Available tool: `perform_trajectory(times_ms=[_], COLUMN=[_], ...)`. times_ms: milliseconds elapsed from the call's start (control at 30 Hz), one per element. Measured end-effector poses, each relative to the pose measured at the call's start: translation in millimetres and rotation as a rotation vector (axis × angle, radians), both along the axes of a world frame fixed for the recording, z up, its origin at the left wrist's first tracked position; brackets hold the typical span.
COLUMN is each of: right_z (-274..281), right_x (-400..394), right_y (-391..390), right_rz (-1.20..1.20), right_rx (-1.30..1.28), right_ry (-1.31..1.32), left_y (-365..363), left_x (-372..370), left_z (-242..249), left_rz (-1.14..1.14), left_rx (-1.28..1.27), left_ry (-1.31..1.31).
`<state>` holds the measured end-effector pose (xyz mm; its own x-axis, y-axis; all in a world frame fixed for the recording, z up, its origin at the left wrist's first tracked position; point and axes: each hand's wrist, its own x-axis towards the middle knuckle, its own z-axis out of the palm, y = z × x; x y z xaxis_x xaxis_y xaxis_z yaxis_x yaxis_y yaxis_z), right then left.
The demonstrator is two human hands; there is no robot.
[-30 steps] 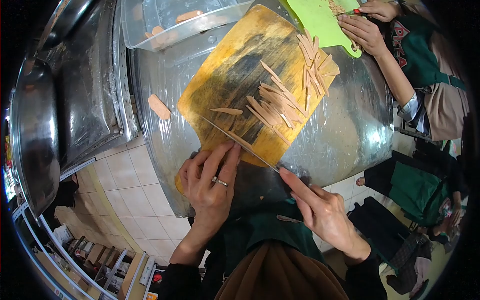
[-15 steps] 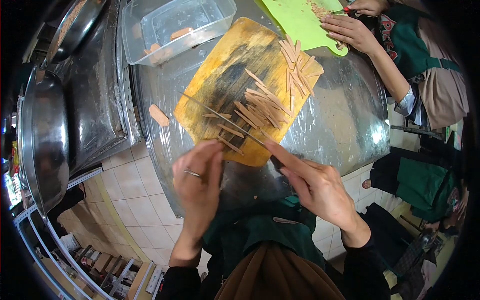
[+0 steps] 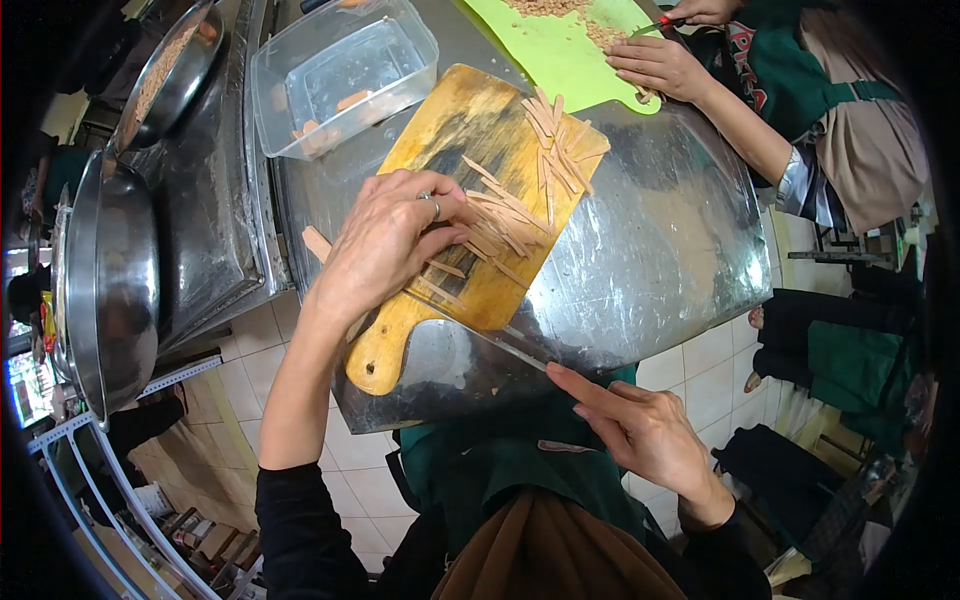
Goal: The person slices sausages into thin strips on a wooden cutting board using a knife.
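My left hand, a ring on one finger, reaches over the wooden cutting board. Its fingers are bent together on a pile of thin pinkish-tan strips; the fingertips partly hide what they pinch. In my right hand is a knife, its blade low across the board's near edge and pointing left. More strips lie at the board's far right corner. A few single strips lie near the blade, and the board's handle points toward me.
A clear plastic tub with a few orange-pink pieces stands at the back left. One piece lies beside the board. Metal bowls stand at left. Another person's hand works over a green cutting mat with chopped bits.
My left hand has moved up and forward onto the strips. My right hand has drawn the knife back toward me and lower. The board's handle has come into view.
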<state>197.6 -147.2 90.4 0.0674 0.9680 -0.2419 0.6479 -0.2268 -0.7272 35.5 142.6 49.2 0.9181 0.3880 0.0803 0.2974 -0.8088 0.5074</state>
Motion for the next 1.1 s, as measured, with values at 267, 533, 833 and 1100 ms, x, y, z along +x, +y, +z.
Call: perform_trajectory(times_ms=[267,533,833,1100], right_z=[-1.8,-7.9,-5.4,-1.9], right_x=[-1.8,-4.2,-0.5,10.5], right_y=[2.5,7.8,38.3,51.2], right_rz=[-0.026,-0.023,0.011,-0.062], right_rx=[-0.1,-0.067,-0.005,-0.057], right_ry=[-0.024,-0.018,-0.125,-0.091], left_y=[3.7,0.8,-12.9,-37.9], left_x=[0.3,-0.8,-57.9,-63.6], left_z=[-5.8,7.9,38.9,12.1], left_rz=[-0.007,0.069,0.355,0.262], left_rx=[-0.032,-0.114,-0.458,-0.454], left_ry=[0.019,0.021,-0.238,-0.027])
